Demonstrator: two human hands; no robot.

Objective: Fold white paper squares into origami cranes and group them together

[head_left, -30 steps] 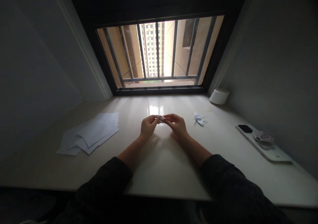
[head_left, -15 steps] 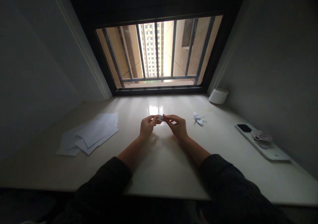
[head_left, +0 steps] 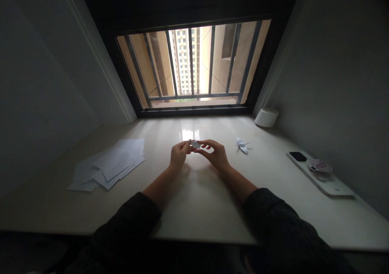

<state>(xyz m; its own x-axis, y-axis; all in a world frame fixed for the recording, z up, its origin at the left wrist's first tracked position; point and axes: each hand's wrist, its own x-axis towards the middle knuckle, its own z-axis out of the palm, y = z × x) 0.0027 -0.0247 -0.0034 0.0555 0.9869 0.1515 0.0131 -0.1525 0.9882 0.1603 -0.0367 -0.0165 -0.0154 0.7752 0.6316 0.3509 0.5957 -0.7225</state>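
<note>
A small piece of folded white paper (head_left: 195, 144) is held up between my two hands, above the middle of the white sill. My left hand (head_left: 178, 154) pinches its left side between thumb and fingers. On the other side, my right hand (head_left: 216, 156) has its index fingertip at the paper's upper right edge and its thumb just beneath, with a gap between thumb and finger. Exact folds are too small to make out. To the right of my hands lies a folded paper crane (head_left: 242, 145) with its wings spread.
Several loose white sheets of paper (head_left: 114, 164) lie overlapping on the left. A phone (head_left: 322, 177) with a round grip on its back rests at the right. A white cylindrical object (head_left: 266, 117) stands by the wall near the barred window (head_left: 194, 63).
The thumb of my right hand has moved down away from the index finger, so more of the folded paper shows. My left hand has shifted slightly left.
</note>
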